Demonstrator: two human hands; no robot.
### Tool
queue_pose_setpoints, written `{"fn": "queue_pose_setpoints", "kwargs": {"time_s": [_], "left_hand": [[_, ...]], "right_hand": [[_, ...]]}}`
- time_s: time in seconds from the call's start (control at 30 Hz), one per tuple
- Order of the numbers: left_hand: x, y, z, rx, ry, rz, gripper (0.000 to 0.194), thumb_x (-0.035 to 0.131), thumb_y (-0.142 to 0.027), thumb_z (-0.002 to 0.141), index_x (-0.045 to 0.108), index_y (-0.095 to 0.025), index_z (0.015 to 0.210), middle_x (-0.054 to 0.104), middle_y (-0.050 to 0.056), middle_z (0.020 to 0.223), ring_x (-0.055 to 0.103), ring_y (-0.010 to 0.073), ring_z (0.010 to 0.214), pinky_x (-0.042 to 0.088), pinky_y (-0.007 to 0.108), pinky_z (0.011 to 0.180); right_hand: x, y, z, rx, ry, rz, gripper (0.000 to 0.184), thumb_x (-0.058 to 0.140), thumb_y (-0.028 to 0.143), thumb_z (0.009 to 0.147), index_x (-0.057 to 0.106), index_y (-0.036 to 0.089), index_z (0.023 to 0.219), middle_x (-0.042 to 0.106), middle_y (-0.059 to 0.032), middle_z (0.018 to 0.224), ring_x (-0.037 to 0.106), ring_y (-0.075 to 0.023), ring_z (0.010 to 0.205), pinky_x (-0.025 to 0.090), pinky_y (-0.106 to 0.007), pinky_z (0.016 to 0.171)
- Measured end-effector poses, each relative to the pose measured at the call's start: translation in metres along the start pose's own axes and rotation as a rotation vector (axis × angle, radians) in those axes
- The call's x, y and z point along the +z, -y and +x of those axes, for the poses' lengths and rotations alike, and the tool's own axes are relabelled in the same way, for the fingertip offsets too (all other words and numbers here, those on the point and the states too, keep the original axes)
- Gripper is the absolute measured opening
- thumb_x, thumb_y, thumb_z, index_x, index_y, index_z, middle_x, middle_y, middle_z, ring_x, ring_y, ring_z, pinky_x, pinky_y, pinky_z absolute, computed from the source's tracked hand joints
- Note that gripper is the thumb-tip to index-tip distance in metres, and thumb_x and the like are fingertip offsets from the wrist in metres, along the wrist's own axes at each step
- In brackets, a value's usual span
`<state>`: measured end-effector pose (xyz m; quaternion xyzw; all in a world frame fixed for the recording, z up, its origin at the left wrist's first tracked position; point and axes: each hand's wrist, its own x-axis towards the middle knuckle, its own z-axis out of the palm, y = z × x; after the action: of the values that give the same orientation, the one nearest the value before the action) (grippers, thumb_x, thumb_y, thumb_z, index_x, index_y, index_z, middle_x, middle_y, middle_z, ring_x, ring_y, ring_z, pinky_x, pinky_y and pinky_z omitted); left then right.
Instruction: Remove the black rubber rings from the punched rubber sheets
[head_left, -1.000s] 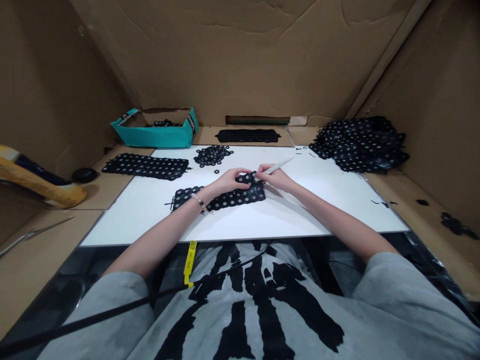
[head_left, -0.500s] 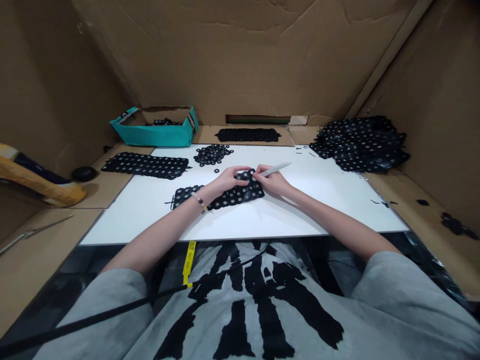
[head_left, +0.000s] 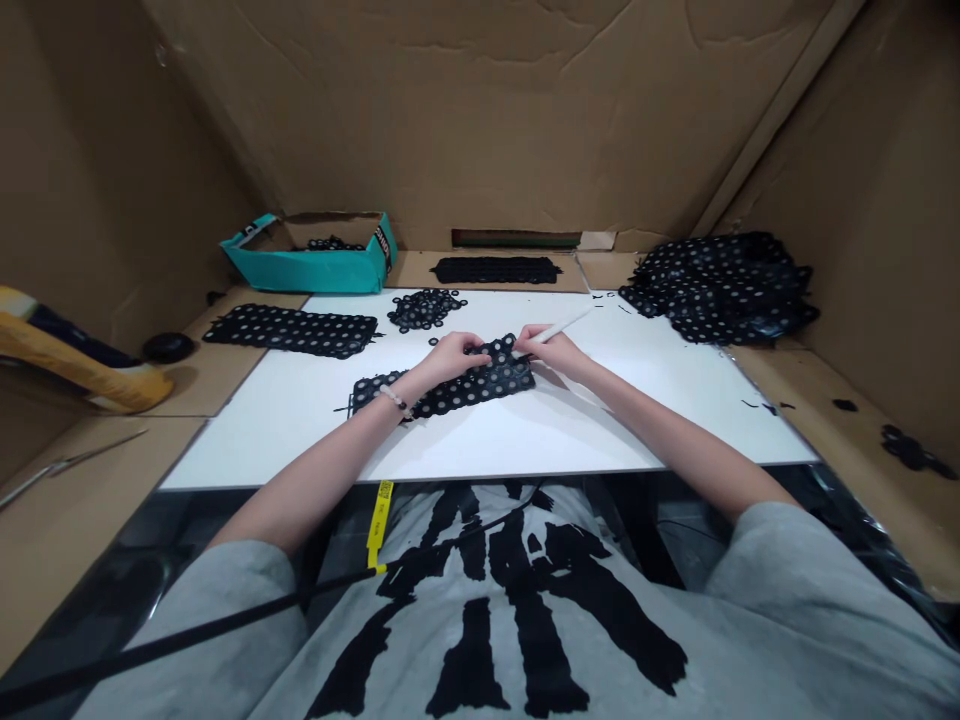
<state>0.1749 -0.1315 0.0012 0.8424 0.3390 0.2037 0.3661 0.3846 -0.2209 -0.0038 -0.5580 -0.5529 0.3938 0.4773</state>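
A black rubber sheet full of round holes lies on the white board in front of me. My left hand presses on its far edge, fingers curled over it. My right hand grips a white pen-like tool, whose tip touches the sheet's right end. A small heap of loose black rings lies just beyond my left hand.
Another perforated sheet lies at the left, a further one at the back, and a big pile of them at the right. A teal box stands back left. Cardboard walls close in all round. Black scraps lie far right.
The sheet's right end has shifted slightly, and my right hand with the tool has moved a little away from me. My left hand has crept left along the sheet's edge.
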Motion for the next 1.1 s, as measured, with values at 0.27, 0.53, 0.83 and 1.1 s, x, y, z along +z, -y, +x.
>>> {"fn": "queue_pose_setpoints", "kwargs": {"time_s": [0.27,0.53,0.83,1.1], "left_hand": [[0.002,-0.005,0.0,0.003,0.098,-0.173,0.042,0.081,-0.054,0.063,0.069,-0.017,0.079,0.07,0.004,0.083,0.061,0.0233,0.085,0.044,0.035,0.085],[0.0,-0.005,-0.001,-0.06,0.14,-0.236,0.041,0.08,-0.053,0.065,0.071,-0.016,0.083,0.071,0.002,0.083,0.06,0.0205,0.083,0.043,0.034,0.084],[0.0,-0.008,-0.003,-0.084,0.192,-0.28,0.042,0.079,-0.055,0.066,0.072,-0.016,0.08,0.07,0.002,0.082,0.057,0.0192,0.079,0.04,0.033,0.078],[-0.002,-0.005,-0.002,-0.141,0.26,-0.35,0.039,0.081,-0.052,0.064,0.074,-0.017,0.08,0.072,0.002,0.081,0.058,0.0194,0.079,0.041,0.032,0.077]], "right_hand": [[0.012,0.005,-0.005,-0.067,-0.062,0.069,0.02,0.067,0.039,0.076,0.063,0.021,0.071,0.066,-0.0009,0.076,0.057,-0.0171,0.077,0.043,-0.029,0.073],[0.014,0.005,-0.008,-0.1,-0.067,-0.014,0.022,0.066,0.04,0.077,0.062,0.02,0.07,0.06,0.0008,0.07,0.051,-0.0159,0.072,0.038,-0.029,0.068],[0.015,0.006,-0.007,-0.118,-0.108,-0.039,0.022,0.064,0.04,0.079,0.06,0.021,0.07,0.061,0.0001,0.071,0.052,-0.0172,0.074,0.04,-0.03,0.069],[0.019,0.002,-0.01,-0.211,-0.072,-0.188,0.02,0.059,0.038,0.084,0.058,0.021,0.074,0.062,-0.0001,0.073,0.054,-0.018,0.074,0.04,-0.031,0.072]]}}
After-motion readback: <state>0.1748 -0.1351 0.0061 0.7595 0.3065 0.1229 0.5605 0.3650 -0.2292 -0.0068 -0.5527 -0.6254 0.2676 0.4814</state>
